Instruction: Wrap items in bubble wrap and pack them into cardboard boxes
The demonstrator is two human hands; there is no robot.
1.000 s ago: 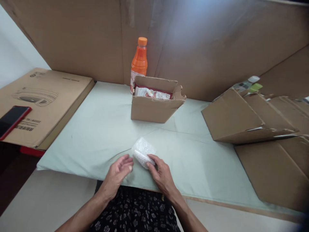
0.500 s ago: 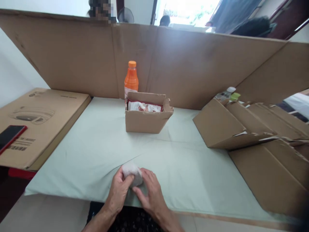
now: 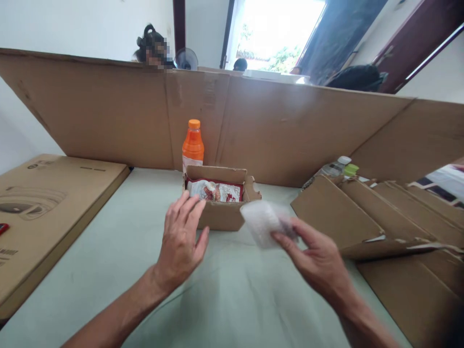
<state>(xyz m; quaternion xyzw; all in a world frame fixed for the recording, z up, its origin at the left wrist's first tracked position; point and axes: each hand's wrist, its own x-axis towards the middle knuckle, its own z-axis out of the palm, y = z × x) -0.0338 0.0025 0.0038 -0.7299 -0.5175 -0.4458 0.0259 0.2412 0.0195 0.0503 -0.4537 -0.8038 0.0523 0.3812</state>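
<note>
A small open cardboard box [image 3: 222,216] stands in the middle of the table, with a white and red printed packet [image 3: 217,190] inside. My left hand [image 3: 183,237] is open, fingers stretched out over the box's left front corner; whether the fingertips touch it I cannot tell. To the right, my right hand [image 3: 313,256] pinches a whitish, translucent bundle that looks like bubble wrap [image 3: 263,223] between thumb and fingers, raised in front of the box's right end. The bundle is blurred, and what it may contain is hidden.
An orange bottle [image 3: 193,145] stands behind the box, near a tall cardboard screen [image 3: 290,130]. Open cardboard boxes [image 3: 339,210] on the right have a clear bottle [image 3: 337,166] behind them. A large flat carton [image 3: 54,212] lies left. People are partly visible beyond the screen.
Both hands have moved forward from the table's near edge and come apart. The bundle, formerly between both hands, is now in my right hand alone. My left hand has opened. The view has tilted up.
</note>
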